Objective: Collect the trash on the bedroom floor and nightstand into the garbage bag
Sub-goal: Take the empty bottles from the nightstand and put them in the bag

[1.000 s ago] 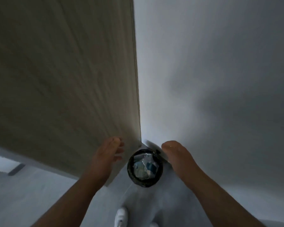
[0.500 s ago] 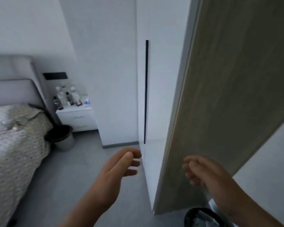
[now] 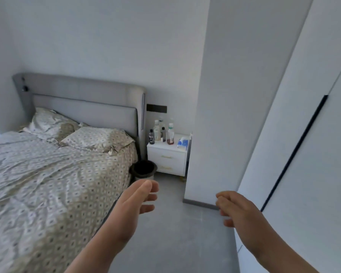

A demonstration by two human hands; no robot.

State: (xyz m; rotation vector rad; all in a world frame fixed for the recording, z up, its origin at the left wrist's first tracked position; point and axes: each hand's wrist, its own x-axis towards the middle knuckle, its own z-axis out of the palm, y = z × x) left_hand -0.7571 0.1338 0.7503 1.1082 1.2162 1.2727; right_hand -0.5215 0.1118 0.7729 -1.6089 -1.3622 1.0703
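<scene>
A white nightstand [image 3: 166, 158] stands beside the bed's headboard, several metres ahead. On top of it stand several bottles [image 3: 161, 133] and a blue and white packet [image 3: 183, 143]. A small bin with a black bag liner [image 3: 144, 170] sits on the floor in front of the nightstand's left side. My left hand [image 3: 135, 205] and my right hand [image 3: 237, 209] hang in front of me over the grey floor, fingers loosely curled, holding nothing. No garbage bag is in either hand.
A bed [image 3: 47, 174] with patterned sheets and two pillows fills the left. A white pillar [image 3: 215, 115] juts out right of the nightstand, and white wardrobe doors [image 3: 303, 154] run along the right. Grey floor [image 3: 175, 233] lies between bed and wardrobe.
The view has swung left from the door and the lined bin at my feet into the bedroom. The bed and nightstand came into full view. Both hands stay empty.
</scene>
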